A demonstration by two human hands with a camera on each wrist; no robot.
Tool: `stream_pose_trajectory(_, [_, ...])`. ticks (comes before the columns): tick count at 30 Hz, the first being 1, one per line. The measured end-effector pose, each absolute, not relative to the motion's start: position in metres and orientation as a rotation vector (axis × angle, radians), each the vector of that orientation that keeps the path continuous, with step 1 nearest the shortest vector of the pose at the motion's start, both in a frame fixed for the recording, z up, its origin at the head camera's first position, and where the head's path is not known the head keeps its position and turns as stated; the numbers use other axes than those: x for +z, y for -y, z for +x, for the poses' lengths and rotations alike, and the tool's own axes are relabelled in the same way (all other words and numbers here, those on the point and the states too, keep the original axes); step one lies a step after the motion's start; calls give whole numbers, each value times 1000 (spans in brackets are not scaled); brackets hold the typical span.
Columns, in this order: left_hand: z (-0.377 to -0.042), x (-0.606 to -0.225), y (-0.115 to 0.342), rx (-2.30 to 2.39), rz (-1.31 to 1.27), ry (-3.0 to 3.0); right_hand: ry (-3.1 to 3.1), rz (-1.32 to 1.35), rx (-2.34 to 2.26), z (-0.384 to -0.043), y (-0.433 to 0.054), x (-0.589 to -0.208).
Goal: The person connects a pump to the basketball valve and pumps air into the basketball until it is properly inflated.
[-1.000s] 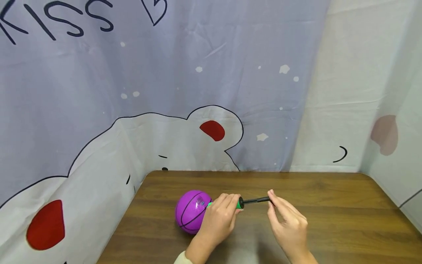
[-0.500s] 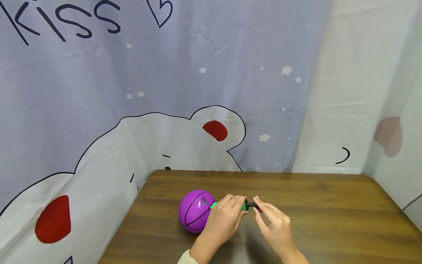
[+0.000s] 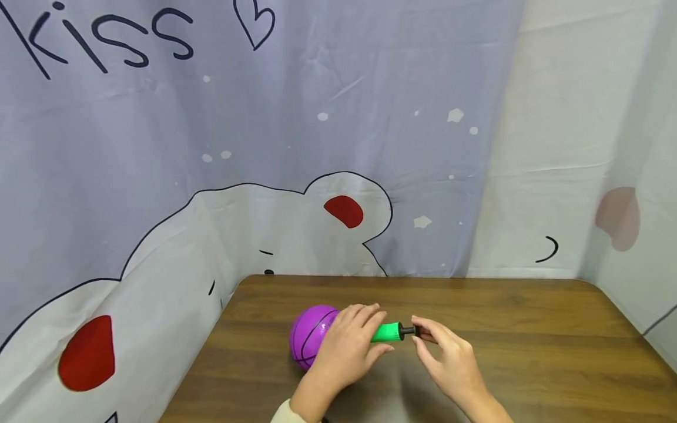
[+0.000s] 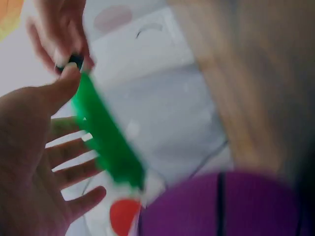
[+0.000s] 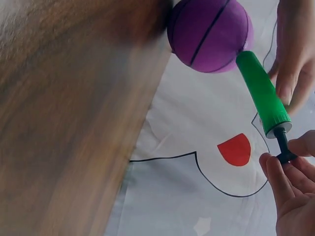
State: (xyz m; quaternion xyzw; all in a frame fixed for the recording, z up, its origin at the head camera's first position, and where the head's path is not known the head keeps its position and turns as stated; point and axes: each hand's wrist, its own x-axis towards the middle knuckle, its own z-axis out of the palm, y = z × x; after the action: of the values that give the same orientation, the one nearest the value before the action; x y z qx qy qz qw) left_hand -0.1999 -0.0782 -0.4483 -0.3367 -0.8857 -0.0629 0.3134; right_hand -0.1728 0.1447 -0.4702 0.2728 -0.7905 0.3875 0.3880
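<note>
A green hand pump with a black plunger points at a purple ball with black basketball lines; its tip meets the ball in the right wrist view. My right hand pinches the black handle between thumb and fingers. Beside the pump's barrel is my left hand, its fingers spread and nearly straight, as the left wrist view also shows of the same hand. In the head view that hand covers the pump's front end and part of the ball. A short stretch of plunger shows outside the barrel.
Ball, pump and hands are over a brown wooden table. Behind it hangs a printed cloth with bear drawings and lettering, which continues along both sides. The left wrist view is blurred.
My right hand has moved left, pushing the plunger most of the way into the barrel. My left fingers have loosened from the pump and spread, exposing more green barrel.
</note>
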Motion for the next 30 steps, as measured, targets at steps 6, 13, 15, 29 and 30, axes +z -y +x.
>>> stream_pose_trajectory(6, [-215, -444, 120, -197, -624, 2628, 2013, 677, 968, -175, -150, -469])
stream_pose_trajectory(13, [-225, -462, 137, -367, -529, 2714, 2010, 655, 938, -176, -152, -471])
stream_pose_trajectory(15, [-227, -466, 137, -375, -528, 2701, 2022, 649, 929, -176, -153, -471])
stream_pose_trajectory(29, [-233, -479, 126, -223, -428, 2596, 2454, 639, 736, -180, -139, -471])
stream_pose_trajectory(30, [-234, -480, 125, -224, -418, 2598, 2485, 640, 707, -180, -137, -470])
